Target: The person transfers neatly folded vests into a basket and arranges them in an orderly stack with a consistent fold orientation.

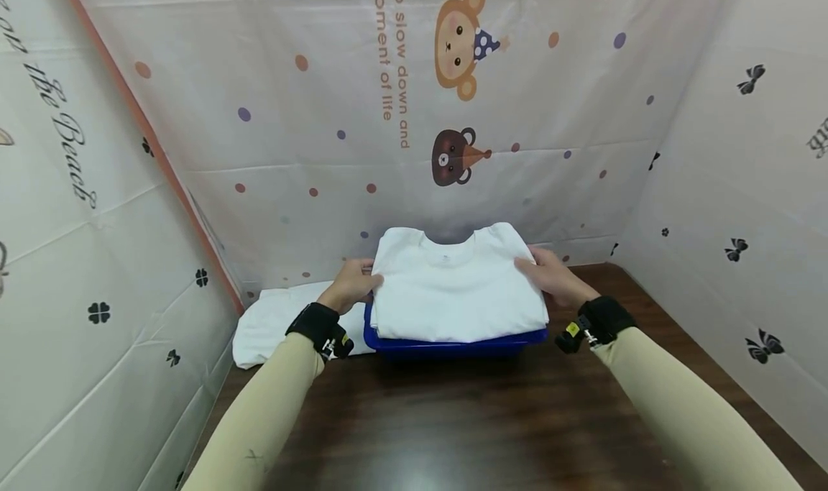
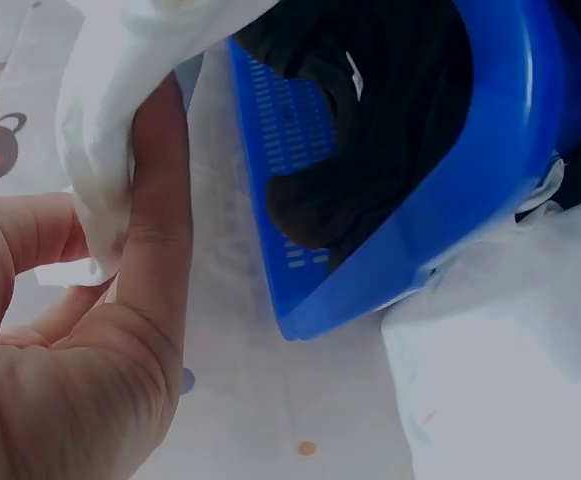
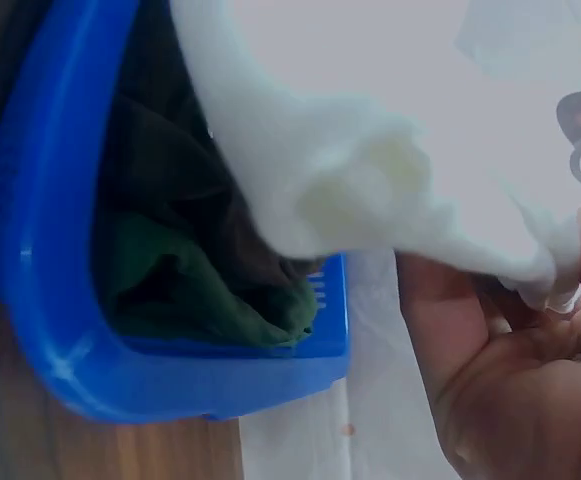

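Gripping on the left: the left hand (image 1: 352, 284) has its thumb and fingers closed together on one side edge of a folded white crew-neck shirt (image 1: 456, 297).
Gripping on the right: the right hand (image 1: 555, 277) pinches the opposite edge between thumb and fingers.
Shirt's place: over a blue slotted basket (image 1: 453, 348), collar toward the back sheet (image 1: 291, 103); whether it touches the rim, I cannot tell.
Collar mark: a small dark neck print (image 1: 445, 258), too small to read.
Basket contents: a black garment (image 2: 410, 130) bearing a white tag (image 2: 355, 76), its wording illegible, and a dark green garment (image 3: 195, 275).
Back sheet's lettering: brown words turned sideways, "to slow down and" and "moment of life", beside two party-hatted animal heads (image 1: 456, 42).
Left sheet's lettering: black script on the left sheet (image 1: 142, 275) reads "the Beach", the word before it less clear.
Right sheet's lettering: black script cut by the picture edge, on the right sheet (image 1: 692, 189) with printed bows.
Beside the basket: white fabric (image 1: 268, 326) on the dark wooden table (image 1: 420, 426).
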